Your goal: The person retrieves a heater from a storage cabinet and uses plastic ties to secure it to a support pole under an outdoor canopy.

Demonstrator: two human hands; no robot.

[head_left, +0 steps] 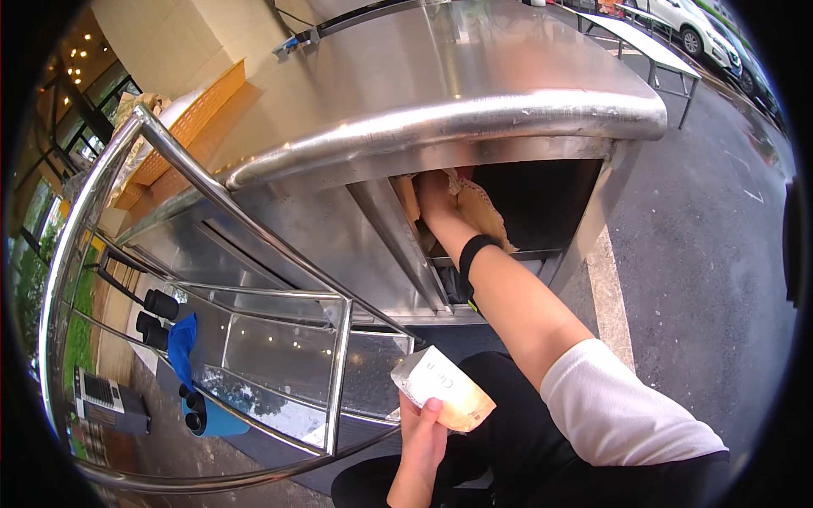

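With the right hand (434, 196) reaching into the steel cart's open compartment (542, 203), its grip on the paper bags (478, 207) beside it impossible to tell, the left hand (421, 432) should hold its clutched paper pouch (442, 389) level

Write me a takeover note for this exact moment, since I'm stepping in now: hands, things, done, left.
Right hand: reaching into the open compartment of the steel cart, at the crumpled tan paper; grip hidden.
Left hand: holding a pale paper bag low by the lap.
Done: one bag out in hand.
Left: the paper in the compartment is not yet out.
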